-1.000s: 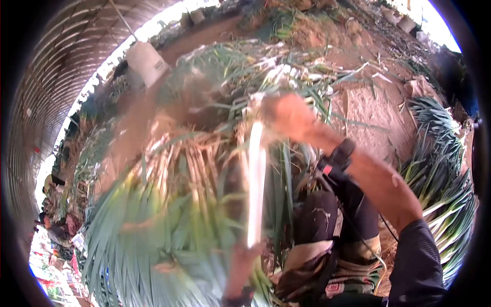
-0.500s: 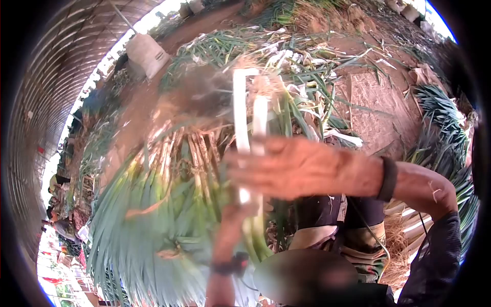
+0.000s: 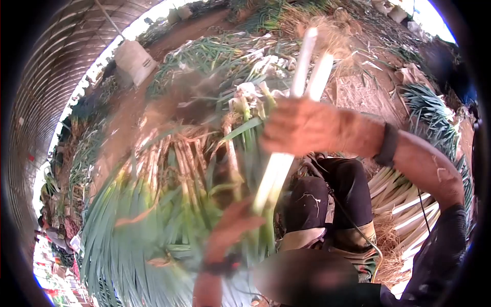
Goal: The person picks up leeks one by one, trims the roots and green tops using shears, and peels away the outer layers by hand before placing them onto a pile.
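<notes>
My right hand (image 3: pixel 307 128) is closed around the white shanks of two long green onions (image 3: pixel 318 77), held tilted with their roots (image 3: pixel 327 33) up and to the right. Their lower, greener part slopes down to my left hand (image 3: pixel 232 225), which is blurred at the stalks' left side. Whether its fingers grip them cannot be made out. Beneath and left of my left hand spreads a heap of untrimmed green onions (image 3: pixel 148 225), with brownish stems and long green leaves.
Cleaned white-stalked onions (image 3: pixel 404 215) lie right of my knees (image 3: pixel 327 199). Leaf scraps (image 3: pixel 215 56) cover the ground ahead. A pale sack (image 3: pixel 134 61) stands at upper left, and a brown sheet (image 3: pixel 363 97) at right. Another green bundle (image 3: pixel 434 112) lies far right. A dark cord crosses my lap.
The two onions have moved up and right and now tilt. My right hand has gone from flattened fingers to a closed grip and risen. My left hand has shifted slightly down.
</notes>
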### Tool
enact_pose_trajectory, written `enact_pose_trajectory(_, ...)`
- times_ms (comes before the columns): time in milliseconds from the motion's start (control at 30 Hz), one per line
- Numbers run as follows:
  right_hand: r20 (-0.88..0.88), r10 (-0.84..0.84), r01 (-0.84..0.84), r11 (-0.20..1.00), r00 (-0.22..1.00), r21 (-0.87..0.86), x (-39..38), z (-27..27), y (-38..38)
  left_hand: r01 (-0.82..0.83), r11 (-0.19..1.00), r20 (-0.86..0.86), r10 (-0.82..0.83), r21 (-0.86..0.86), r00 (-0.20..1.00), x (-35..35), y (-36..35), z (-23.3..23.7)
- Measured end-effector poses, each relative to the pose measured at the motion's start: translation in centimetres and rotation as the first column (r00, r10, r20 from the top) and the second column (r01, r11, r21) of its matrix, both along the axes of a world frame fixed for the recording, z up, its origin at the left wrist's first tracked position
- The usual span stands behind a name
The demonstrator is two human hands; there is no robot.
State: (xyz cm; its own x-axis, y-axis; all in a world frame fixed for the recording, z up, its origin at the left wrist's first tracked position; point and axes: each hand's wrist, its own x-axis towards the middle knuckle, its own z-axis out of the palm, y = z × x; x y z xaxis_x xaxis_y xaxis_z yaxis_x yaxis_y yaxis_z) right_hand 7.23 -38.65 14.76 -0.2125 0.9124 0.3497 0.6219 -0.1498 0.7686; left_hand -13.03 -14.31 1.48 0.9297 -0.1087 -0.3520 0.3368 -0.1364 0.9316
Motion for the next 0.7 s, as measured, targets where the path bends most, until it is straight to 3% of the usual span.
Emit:
enact_pose_trajectory(33,-0.004,-0.07,0.07,0.998,0.998,-0.009,1.1,0.4,-1.6,-0.028,0.99,-0.085,0.016,-0.135,0.996,-0.4,0.2,0.6)
enact_pose_trajectory(100,0.072,-0.25,0.254,0.966,0.966,-0.048,3.2,2.3,-5.2,0.015,0.998,-0.035,-0.017,-0.053,0.999,-1.0,0.4,0.7)
enact_pose_trajectory(133,-0.013,-0.297,0.294,0.951,0.955,-0.092,3.3,3.4,-8.0,0.045,0.999,-0.007,-0.045,-0.027,0.999,-1.4,0.4,0.2)
enact_pose_trajectory(200,-0.154,-0.413,0.391,0.907,0.897,-0.154,3.2,6.4,-12.8,0.152,0.924,-0.026,-0.153,0.352,0.988,-2.1,1.6,-2.5)
enact_pose_trajectory(233,-0.208,-0.438,0.422,0.899,0.875,-0.12,3.1,7.2,-15.4,0.131,0.924,-0.09,-0.105,0.359,0.99,-2.1,0.9,-1.1)
enact_pose_trajectory(267,-0.259,-0.463,0.457,0.885,0.848,-0.084,2.9,7.7,-18.4,0.104,0.908,-0.033,-0.099,0.405,0.995,-2.1,1.2,-1.9)
enact_pose_trajectory(300,-0.278,-0.563,0.556,0.823,0.778,-0.112,2.3,8.2,-21.8,0.021,0.946,-0.055,-0.003,0.322,0.998,-2.5,2.0,-3.1)
enact_pose_trajectory(333,-0.294,-0.651,0.644,0.753,0.7,-0.133,1.5,8.7,-25.0,-0.055,0.953,0.098,0.027,0.298,0.995,-2.6,3.3,-5.9)
enact_pose_trajectory(400,-0.418,-0.738,0.78,0.617,0.53,-0.101,-0.8,9.2,-30.6,0.144,0.852,-0.094,-0.111,0.504,0.989,-3.1,7.5,-8.8)
enact_pose_trajectory(433,-0.464,-0.789,0.862,0.498,0.403,-0.098,-3.2,9.4,-32.6,-0.072,0.964,0.047,0.062,0.257,0.997,-3.0,9.6,-12.2)
enact_pose_trajectory(467,-0.513,-0.813,0.922,0.374,0.277,-0.095,-5.5,9.6,-34.6,-0.269,0.963,0.12,0.271,-0.029,0.955,-2.5,10.3,-14.4)
enact_pose_trajectory(533,-0.629,-0.777,0.983,0.093,-0.029,-0.16,-8.6,7.7,-41.9,-0.104,0.97,0.246,0.049,0.219,0.968,-0.5,6.3,-9.2)
enact_pose_trajectory(600,-0.711,-0.703,0.996,0.072,0.02,-0.044,-13.5,5.2,-48.5,0.052,0.892,0.252,-0.182,0.448,0.951,0.2,5.4,-6.3)
enact_pose_trajectory(667,-0.747,-0.647,0.971,-0.241,-0.154,0.008,-18.2,4.2,-48.7,0.212,0.749,0.141,-0.377,0.628,0.915,1.2,6.0,-5.4)
enact_pose_trajectory(700,-0.789,-0.603,0.962,-0.267,-0.119,0.059,-20.6,1.9,-52.1,0.155,0.803,0.176,-0.306,0.575,0.936,1.5,5.2,-4.5)
